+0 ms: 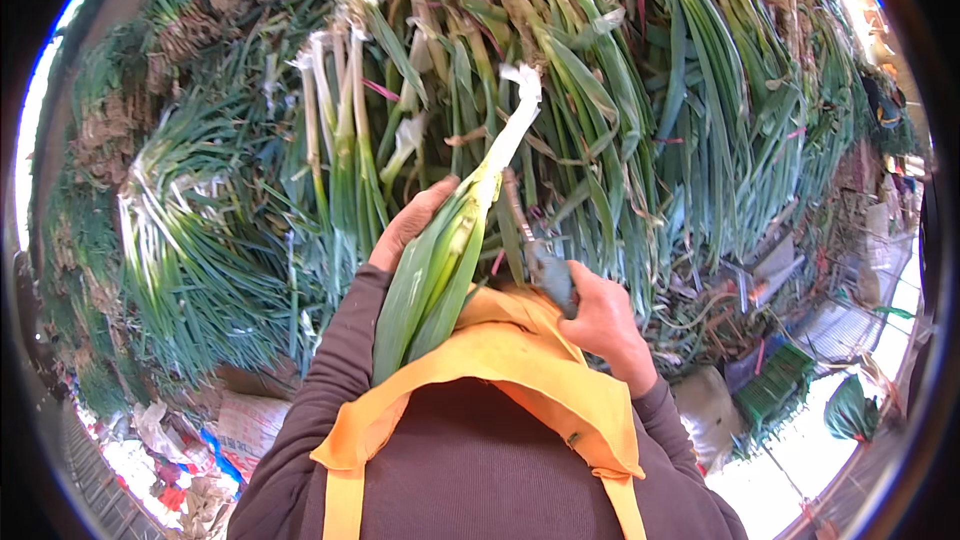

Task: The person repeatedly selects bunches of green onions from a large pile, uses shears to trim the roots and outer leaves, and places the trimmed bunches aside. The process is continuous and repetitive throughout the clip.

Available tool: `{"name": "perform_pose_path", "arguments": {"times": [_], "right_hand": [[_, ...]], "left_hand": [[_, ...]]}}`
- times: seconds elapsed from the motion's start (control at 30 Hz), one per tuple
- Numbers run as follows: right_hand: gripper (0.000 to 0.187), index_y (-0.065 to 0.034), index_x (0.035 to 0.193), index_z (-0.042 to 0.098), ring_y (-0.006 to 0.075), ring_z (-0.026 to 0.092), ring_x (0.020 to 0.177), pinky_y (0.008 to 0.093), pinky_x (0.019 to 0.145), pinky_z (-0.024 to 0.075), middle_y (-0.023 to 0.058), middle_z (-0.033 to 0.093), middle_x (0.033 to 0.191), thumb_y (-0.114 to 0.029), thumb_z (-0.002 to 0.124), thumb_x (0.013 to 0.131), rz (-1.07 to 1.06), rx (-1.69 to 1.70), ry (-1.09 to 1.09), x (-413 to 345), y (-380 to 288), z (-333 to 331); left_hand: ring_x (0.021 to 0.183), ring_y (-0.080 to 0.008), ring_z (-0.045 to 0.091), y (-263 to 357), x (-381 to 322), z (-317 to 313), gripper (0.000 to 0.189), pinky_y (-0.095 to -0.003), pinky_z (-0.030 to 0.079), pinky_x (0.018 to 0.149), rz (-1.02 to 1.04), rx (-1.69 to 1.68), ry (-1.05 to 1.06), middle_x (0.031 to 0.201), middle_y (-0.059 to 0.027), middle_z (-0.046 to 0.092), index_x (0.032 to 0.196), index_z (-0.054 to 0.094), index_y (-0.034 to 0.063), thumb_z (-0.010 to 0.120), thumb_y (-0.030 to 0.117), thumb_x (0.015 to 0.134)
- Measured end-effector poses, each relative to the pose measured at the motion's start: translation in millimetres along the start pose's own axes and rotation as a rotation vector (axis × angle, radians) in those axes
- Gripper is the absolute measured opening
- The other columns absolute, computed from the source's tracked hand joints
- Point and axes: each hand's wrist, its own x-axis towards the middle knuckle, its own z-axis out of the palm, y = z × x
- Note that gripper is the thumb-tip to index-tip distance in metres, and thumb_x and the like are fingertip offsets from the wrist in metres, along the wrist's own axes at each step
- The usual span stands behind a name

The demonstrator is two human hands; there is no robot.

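Observation:
My left hand (417, 223) is closed around a large green onion (459, 240), its white root end up and its leaves hanging over my forearm and yellow apron (480, 360). Part of that hand is hidden behind the leaves. In my right hand (606, 319) is a knife (553, 270) with a bluish handle and a worn, brownish blade, which points up beside the onion's stalk. Several peeled green onions (341, 112) with white ends lie beyond my left hand, on a heap of unpeeled ones (592, 82).
A bunch of thin scallions (202, 240) lies at the left. Low at the right are a green plastic crate (774, 382), a pale sack (705, 412) and a tied green bundle (850, 409). A printed woven sack (251, 424) and plastic scraps are at the lower left.

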Motion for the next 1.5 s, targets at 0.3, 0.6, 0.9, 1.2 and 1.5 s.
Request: {"name": "perform_pose_path", "arguments": {"times": [0.3,0.6,0.9,1.2,1.5], "right_hand": [[0.036,0.0023,0.099,0.056,0.0442,0.064,0.077,0.0491,0.069,0.0513,0.0224,0.064,0.075,-0.008,0.066,0.066,-0.027,-0.094,-0.189,-7,-10,0],[0.027,0.0007,0.088,0.052,0.048,0.062,0.074,0.0533,0.066,0.0487,0.0255,0.062,0.07,-0.008,0.064,0.066,-0.003,-0.103,-0.056,17,-6,6],[0.028,0.0009,0.089,0.053,0.0438,0.066,0.076,0.0506,0.068,0.0519,0.0224,0.066,0.075,-0.012,0.065,0.068,-0.055,-0.162,-0.141,14,-10,4],[0.026,0.0009,0.089,0.054,0.0474,0.064,0.079,0.0537,0.072,0.0504,0.0262,0.065,0.077,-0.011,0.064,0.068,0.066,-0.157,-0.056,42,-4,8],[0.029,0.0019,0.091,0.064,0.041,0.068,0.092,0.0466,0.083,0.0544,0.0243,0.07,0.092,-0.017,0.064,0.069,0.194,-0.243,0.131,167,28,3]], "left_hand": [[0.088,-0.0167,0.071,-57,-28,-23,0.047,-0.0295,0.059,0.075,-0.012,-0.336,-0.012,0.108,-0.0092,0.071,0.132,0.058,0.0045,0.051,0.041,0.103],[0.097,-0.0268,0.068,-36,-15,-2,0.066,-0.037,0.058,0.085,-0.057,-0.415,-0.138,0.112,-0.0204,0.067,0.129,0.055,-0.0034,0.042,0.055,0.102],[0.083,-0.0211,0.069,-19,-26,28,0.048,-0.0324,0.057,0.079,-0.079,-0.124,0.123,0.096,-0.0143,0.07,0.114,0.062,-0.0026,0.059,0.042,0.095],[0.082,-0.0231,0.07,-25,-14,19,0.055,-0.0334,0.057,0.075,0.006,-0.146,0.106,0.095,-0.0151,0.07,0.116,0.06,-0.0024,0.044,0.048,0.102],[0.087,-0.024,0.071,-22,-13,29,0.053,-0.0336,0.058,0.08,-0.057,-0.22,0.089,0.101,-0.0185,0.071,0.12,0.061,-0.0029,0.047,0.045,0.102]]}}
